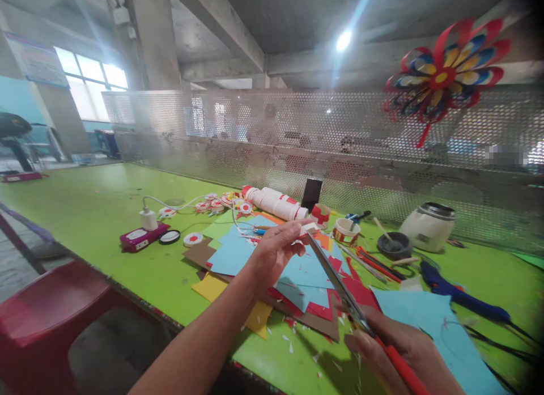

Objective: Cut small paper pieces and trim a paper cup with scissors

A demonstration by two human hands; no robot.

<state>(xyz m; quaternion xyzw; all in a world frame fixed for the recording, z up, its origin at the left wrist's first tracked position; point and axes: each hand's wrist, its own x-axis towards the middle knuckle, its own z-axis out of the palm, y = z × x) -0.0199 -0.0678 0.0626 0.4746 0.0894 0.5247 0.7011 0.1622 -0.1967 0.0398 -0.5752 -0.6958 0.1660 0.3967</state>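
Between the fingertips of my left hand (278, 247) is a small white piece of paper (309, 229) with a little red at its edge. My right hand (393, 347) is closed around the red handles of a pair of scissors (334, 276). The long metal blades point up and away, and their tips touch or nearly touch the paper piece. Below both hands lie light blue paper sheets (238, 253), with red, brown and yellow sheets under them. Small white and red paper scraps (290, 346) are scattered on the green table (170, 293).
White rolls (276, 202) and a dark phone (311, 194) stand behind the paper. To the right are a white jar (428, 228), a dark bowl (394, 245) and a blue glue gun (463, 296). A purple power strip (144, 236) lies left. A red paper flower (444, 77) hangs above.
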